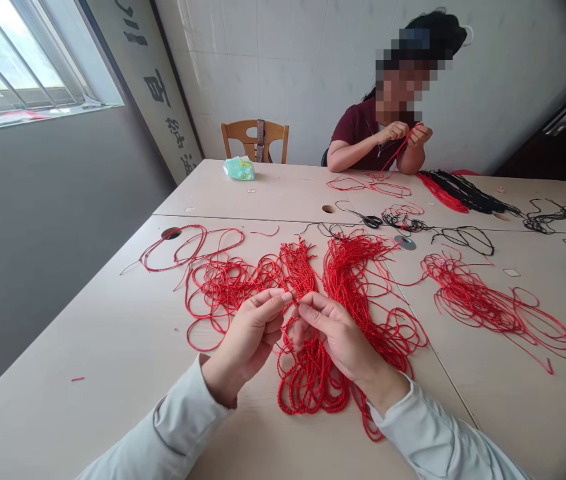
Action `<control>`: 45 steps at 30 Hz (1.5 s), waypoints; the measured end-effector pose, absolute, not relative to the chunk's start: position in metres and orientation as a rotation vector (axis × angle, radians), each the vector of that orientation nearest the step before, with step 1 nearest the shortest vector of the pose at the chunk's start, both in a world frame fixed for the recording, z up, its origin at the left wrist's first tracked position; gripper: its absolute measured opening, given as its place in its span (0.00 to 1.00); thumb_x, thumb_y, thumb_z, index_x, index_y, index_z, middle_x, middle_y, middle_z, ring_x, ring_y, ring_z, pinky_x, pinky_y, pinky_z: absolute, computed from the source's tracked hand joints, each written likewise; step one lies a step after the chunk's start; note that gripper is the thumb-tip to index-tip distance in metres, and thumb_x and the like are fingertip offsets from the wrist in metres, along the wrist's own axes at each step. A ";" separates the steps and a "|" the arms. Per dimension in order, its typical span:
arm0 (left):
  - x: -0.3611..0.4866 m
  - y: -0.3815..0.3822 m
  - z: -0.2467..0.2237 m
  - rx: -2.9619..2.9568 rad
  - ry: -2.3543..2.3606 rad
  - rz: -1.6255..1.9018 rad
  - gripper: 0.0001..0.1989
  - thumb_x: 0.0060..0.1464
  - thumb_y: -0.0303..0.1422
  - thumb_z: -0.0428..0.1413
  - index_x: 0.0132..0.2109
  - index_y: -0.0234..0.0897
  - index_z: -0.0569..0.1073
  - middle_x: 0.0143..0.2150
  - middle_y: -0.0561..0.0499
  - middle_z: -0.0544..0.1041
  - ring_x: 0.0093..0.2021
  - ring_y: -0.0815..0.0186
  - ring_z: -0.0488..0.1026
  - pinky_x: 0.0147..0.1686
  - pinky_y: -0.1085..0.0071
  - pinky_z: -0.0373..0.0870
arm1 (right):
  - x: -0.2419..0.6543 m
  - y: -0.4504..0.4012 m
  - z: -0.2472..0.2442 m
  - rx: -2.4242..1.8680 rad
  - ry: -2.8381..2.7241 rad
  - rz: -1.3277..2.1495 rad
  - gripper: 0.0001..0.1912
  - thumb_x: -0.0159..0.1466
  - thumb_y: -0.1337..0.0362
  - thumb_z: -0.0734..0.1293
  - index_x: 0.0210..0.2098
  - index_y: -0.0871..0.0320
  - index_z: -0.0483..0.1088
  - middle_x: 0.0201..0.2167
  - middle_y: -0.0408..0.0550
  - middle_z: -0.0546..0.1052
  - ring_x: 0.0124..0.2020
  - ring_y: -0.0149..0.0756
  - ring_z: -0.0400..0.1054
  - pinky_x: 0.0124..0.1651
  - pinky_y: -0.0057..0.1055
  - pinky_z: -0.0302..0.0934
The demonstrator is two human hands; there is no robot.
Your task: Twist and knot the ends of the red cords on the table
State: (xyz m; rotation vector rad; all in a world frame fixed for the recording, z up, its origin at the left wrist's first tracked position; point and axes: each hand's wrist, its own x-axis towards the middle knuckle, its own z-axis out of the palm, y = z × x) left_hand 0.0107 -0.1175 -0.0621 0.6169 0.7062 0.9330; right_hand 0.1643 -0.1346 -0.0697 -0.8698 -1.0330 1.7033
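My left hand point(263, 325) and my right hand point(330, 327) meet over the middle of the near table, fingertips pinched on a red cord point(293, 301). Only a short piece of it shows between them. Beneath lies a bundle of red braided cords point(307, 383), looped at the near end. A second, thicker bundle of red cords point(347, 273) spreads beyond my right hand and partly under it. Left of my fingers sits a loose tangle of thin red cord point(225, 280).
Another loose red cord heap point(487, 307) lies at right. Black-handled scissors point(371, 221) and black cords point(405, 220) are farther back. Across the table a person point(363, 137) holds red cord. A green-white tissue pack point(239, 169) stands near a wooden chair point(277, 137).
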 end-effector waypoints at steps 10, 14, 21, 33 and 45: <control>0.008 -0.116 -0.065 0.599 0.656 0.937 0.06 0.55 0.31 0.58 0.34 0.36 0.66 0.22 0.62 0.45 0.21 0.75 0.41 0.18 0.78 0.41 | 0.166 -0.132 -0.069 -0.923 -0.916 1.684 0.10 0.61 0.57 0.68 0.29 0.58 0.69 0.20 0.41 0.74 0.21 0.29 0.67 0.27 0.26 0.63; 0.009 -0.116 -0.065 0.667 0.671 0.963 0.06 0.55 0.30 0.59 0.35 0.36 0.68 0.22 0.62 0.47 0.21 0.75 0.41 0.19 0.77 0.41 | 0.165 -0.134 -0.070 -0.957 -1.002 1.601 0.10 0.63 0.57 0.67 0.30 0.57 0.69 0.21 0.41 0.75 0.21 0.30 0.67 0.28 0.27 0.63; 0.010 -0.116 -0.064 0.750 0.753 0.934 0.10 0.53 0.36 0.62 0.35 0.35 0.70 0.20 0.63 0.48 0.20 0.76 0.40 0.19 0.77 0.40 | 0.165 -0.136 -0.071 -0.976 -1.246 1.394 0.09 0.66 0.58 0.64 0.32 0.56 0.68 0.26 0.42 0.74 0.26 0.30 0.68 0.34 0.30 0.64; 0.015 -0.125 -0.064 0.766 0.742 0.838 0.10 0.54 0.36 0.62 0.37 0.35 0.71 0.19 0.63 0.48 0.19 0.76 0.40 0.17 0.79 0.38 | 0.167 -0.135 -0.077 -1.010 -1.158 1.115 0.07 0.64 0.60 0.67 0.30 0.55 0.69 0.25 0.39 0.67 0.27 0.28 0.58 0.32 0.26 0.56; 0.020 -0.126 -0.064 0.677 0.685 0.818 0.08 0.54 0.32 0.60 0.40 0.35 0.72 0.19 0.64 0.46 0.19 0.76 0.38 0.16 0.78 0.37 | 0.164 -0.134 -0.079 -0.981 -1.015 1.144 0.06 0.63 0.60 0.67 0.32 0.54 0.69 0.27 0.39 0.67 0.29 0.29 0.59 0.34 0.27 0.56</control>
